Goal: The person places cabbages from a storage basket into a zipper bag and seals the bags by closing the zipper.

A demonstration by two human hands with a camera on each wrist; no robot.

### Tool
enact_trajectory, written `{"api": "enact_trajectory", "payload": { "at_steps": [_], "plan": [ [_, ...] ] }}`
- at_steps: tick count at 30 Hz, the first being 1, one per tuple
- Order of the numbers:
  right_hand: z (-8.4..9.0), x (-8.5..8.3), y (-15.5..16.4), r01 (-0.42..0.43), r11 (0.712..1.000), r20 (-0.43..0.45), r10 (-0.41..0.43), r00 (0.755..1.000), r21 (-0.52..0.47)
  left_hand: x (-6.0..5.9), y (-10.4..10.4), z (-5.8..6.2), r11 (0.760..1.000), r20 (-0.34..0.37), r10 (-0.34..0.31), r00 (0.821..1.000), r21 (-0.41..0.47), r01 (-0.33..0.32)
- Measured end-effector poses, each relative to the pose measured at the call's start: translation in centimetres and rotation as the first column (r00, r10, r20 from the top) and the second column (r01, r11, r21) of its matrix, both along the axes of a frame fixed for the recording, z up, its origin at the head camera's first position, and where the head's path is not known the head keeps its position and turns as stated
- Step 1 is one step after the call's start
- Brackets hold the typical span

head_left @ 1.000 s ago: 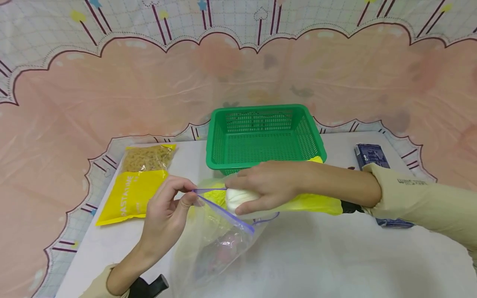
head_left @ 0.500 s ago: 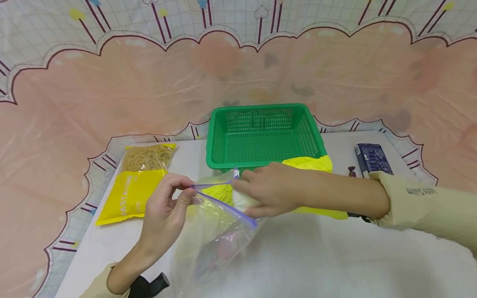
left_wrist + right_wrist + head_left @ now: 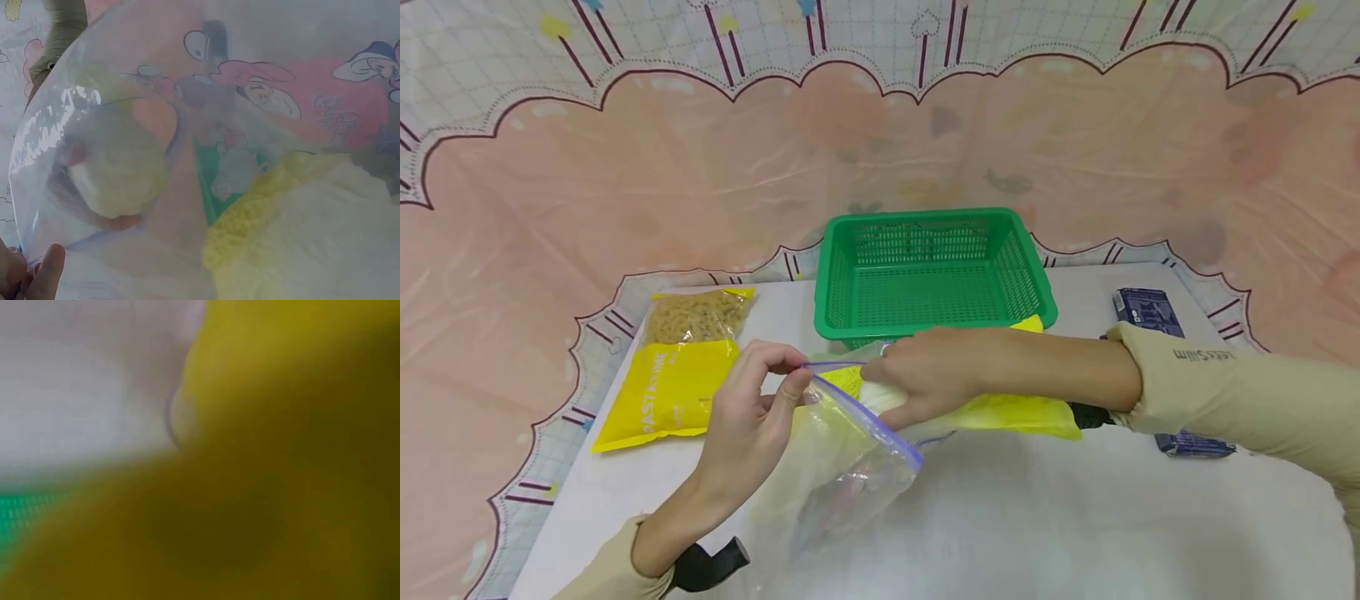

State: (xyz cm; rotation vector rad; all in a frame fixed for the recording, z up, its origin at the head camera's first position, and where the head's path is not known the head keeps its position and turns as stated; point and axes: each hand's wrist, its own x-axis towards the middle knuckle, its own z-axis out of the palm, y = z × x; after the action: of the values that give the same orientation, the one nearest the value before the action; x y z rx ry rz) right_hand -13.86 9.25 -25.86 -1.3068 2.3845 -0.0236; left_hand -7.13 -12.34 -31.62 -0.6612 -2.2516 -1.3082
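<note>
In the head view, my left hand (image 3: 752,417) pinches the purple zip edge of a clear zip bag (image 3: 842,483) between thumb and fingers, its mouth open. A crumpled yellow thing (image 3: 842,381) shows within the bag, and in the left wrist view a yellow and white mass (image 3: 300,231) lies behind the film. My right hand (image 3: 932,371) grips a soft white-and-yellow bundle (image 3: 880,397), its white end in the bag's mouth. The bundle's bright yellow part (image 3: 1022,417) trails under my right forearm. Blurred yellow material (image 3: 281,356) fills most of the right wrist view.
A green plastic basket (image 3: 925,215) stands behind the bag. At the left lies a yellow pasta packet (image 3: 681,392). A dark blue box (image 3: 1150,310) is at the back right, with another dark blue item (image 3: 1195,445) partly hidden below my right sleeve.
My left hand has shifted slightly right with the zip edge. My right hand first drew back right with the bundle, then moved left again, its white end now deeper in the bag's mouth.
</note>
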Motion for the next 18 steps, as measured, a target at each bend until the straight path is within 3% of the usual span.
{"api": "enact_trajectory", "payload": {
  "at_steps": [4,8,15,18],
  "plan": [
    [0.4,-0.1,-0.1,0.077,0.995,0.1,-0.083,0.992,0.058,0.1,0.3,-0.1,1.0,-0.003,-0.014,1.0,-0.004,0.014],
    [0.5,-0.3,-0.1,0.133,0.99,0.206,-0.141,0.968,0.052,0.3,0.5,-0.3,1.0,0.006,-0.025,1.0,-0.015,0.025],
    [-1.3,-0.5,-0.6,0.144,0.982,0.403,-0.084,0.911,-0.12,0.4,1.1,-0.5,0.998,0.032,-0.055,0.998,-0.003,0.055],
    [-2.1,-0.4,-1.0,0.156,0.981,0.461,-0.087,0.883,-0.114,0.4,1.3,-0.7,0.998,0.024,-0.059,0.998,-0.014,0.059]
  ]
}}
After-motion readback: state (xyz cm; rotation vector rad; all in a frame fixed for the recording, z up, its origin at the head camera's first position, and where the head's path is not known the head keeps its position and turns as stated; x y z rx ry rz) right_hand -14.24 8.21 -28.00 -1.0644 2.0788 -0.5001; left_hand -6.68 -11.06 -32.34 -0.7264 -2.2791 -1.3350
